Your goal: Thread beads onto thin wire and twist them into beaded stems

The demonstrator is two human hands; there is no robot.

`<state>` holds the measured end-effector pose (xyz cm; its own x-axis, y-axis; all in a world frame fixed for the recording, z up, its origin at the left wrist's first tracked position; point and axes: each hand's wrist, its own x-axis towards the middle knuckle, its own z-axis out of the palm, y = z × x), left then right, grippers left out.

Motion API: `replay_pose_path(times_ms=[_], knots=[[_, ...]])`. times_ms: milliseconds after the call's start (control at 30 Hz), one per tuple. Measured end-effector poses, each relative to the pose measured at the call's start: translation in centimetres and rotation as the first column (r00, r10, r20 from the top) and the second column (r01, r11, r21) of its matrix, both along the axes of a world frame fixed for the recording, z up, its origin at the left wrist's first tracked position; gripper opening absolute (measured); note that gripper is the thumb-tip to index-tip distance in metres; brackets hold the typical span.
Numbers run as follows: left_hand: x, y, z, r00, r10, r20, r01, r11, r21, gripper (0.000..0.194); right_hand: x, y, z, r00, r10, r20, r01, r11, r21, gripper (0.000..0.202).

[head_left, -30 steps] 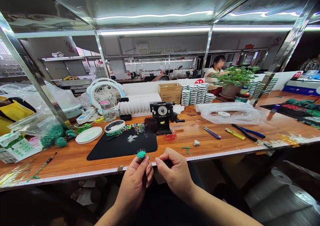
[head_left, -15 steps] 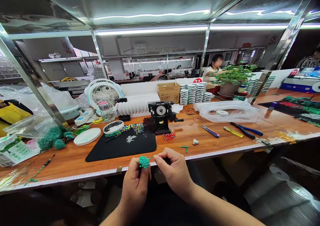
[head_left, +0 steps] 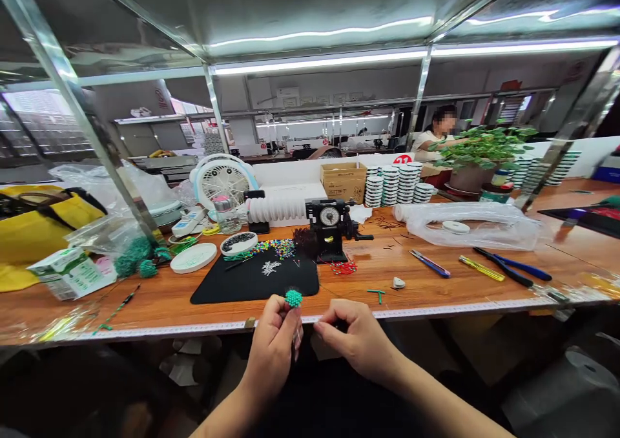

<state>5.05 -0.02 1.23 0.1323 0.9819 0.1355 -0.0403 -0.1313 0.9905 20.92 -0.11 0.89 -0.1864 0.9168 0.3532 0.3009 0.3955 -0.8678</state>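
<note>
My left hand point(head_left: 272, 347) is closed, with a rounded cluster of small green beads point(head_left: 293, 298) gripped between thumb and fingers. The cluster points up, just over the front edge of the table. A short way to the right, my right hand point(head_left: 356, 336) is closed in a pinch, thumb against forefinger. Whatever lies between those fingertips, if anything, is too small to make out. Behind the left hand lies a black mat point(head_left: 256, 291), bearing loose coloured beads point(head_left: 281, 249) and a small white heap point(head_left: 270, 267).
A black hand-cranked machine with a dial point(head_left: 330, 217) stands behind the mat. To the right lie a blue-handled cutter point(head_left: 431, 265), a yellow screwdriver point(head_left: 481, 268) and pliers point(head_left: 513, 267). White dishes point(head_left: 194, 258), a fan point(head_left: 223, 183) and stacked spools point(head_left: 390, 185) stand farther back. A co-worker point(head_left: 438, 134) sits beyond.
The view has swung left, so the scene sits farther right. My right hand has drawn slightly away and down from the bead cluster, which my left hand still holds.
</note>
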Motion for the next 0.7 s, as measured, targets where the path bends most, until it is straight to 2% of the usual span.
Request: replay_pose_path(times_ms=[67,133,167,200,300,367,433,467,533,567,600,633,667,700], knots=[[-1.9,1.2,0.9,0.985,0.173,0.009,-0.173,0.978,0.115,0.022,0.8,0.1,0.0,1.0,-0.017,-0.012,0.018,1.0,0.007,0.022],[-5.3,3.1,2.0,0.915,0.397,-0.069,-0.37,0.895,0.249,0.021,1.7,0.3,-0.1,0.998,-0.042,-0.038,0.041,0.999,-0.022,0.025],[-7.6,4.3,2.5,0.854,0.479,-0.201,-0.417,0.863,0.287,0.021,2.1,0.5,-0.1,0.997,-0.055,-0.051,0.053,0.997,-0.048,0.026],[-10.0,5.5,3.0,0.736,0.543,-0.404,-0.45,0.838,0.308,0.022,2.5,0.6,-0.1,0.996,-0.067,-0.067,0.062,0.995,-0.075,0.027],[-17.0,8.4,3.9,0.541,0.596,-0.593,-0.546,0.786,0.29,0.019,3.0,0.9,-0.2,0.987,-0.103,-0.12,0.087,0.987,-0.131,0.027],[-20.1,9.6,4.1,0.453,0.577,-0.679,-0.572,0.773,0.274,0.017,2.8,0.9,-0.3,0.98,-0.122,-0.155,0.099,0.984,-0.149,0.028],[-21.2,9.8,4.2,0.394,0.566,-0.724,-0.57,0.769,0.291,0.017,2.3,1.0,-0.3,0.975,-0.124,-0.186,0.095,0.983,-0.156,0.027],[-21.0,9.7,4.2,0.366,0.578,-0.73,-0.563,0.762,0.321,0.016,2.1,1.0,-0.3,0.972,-0.122,-0.202,0.091,0.983,-0.157,0.026],[-19.1,8.8,4.2,0.318,0.659,-0.681,-0.542,0.716,0.44,0.023,1.8,1.1,-0.2,0.965,-0.123,-0.233,0.087,0.983,-0.159,0.025],[-17.5,8.1,4.2,0.324,0.696,-0.64,-0.522,0.696,0.493,0.028,1.7,1.1,-0.1,0.962,-0.122,-0.246,0.084,0.984,-0.158,0.025],[-15.5,7.2,4.2,0.362,0.74,-0.567,-0.504,0.667,0.549,0.031,1.6,1.0,0.0,0.959,-0.121,-0.258,0.082,0.984,-0.156,0.024],[-13.3,6.3,4.1,0.488,0.699,-0.522,-0.476,0.715,0.513,0.031,1.6,1.0,0.1,0.956,-0.117,-0.27,0.077,0.985,-0.152,0.023],[-10.9,5.3,4.0,0.659,0.544,-0.519,-0.378,0.836,0.397,0.03,1.5,0.9,0.2,0.954,-0.109,-0.279,0.07,0.987,-0.146,0.023],[-8.4,4.3,3.9,0.792,0.295,-0.534,-0.197,0.952,0.234,0.03,1.5,0.8,0.3,0.953,-0.098,-0.285,0.059,0.988,-0.142,0.022]])
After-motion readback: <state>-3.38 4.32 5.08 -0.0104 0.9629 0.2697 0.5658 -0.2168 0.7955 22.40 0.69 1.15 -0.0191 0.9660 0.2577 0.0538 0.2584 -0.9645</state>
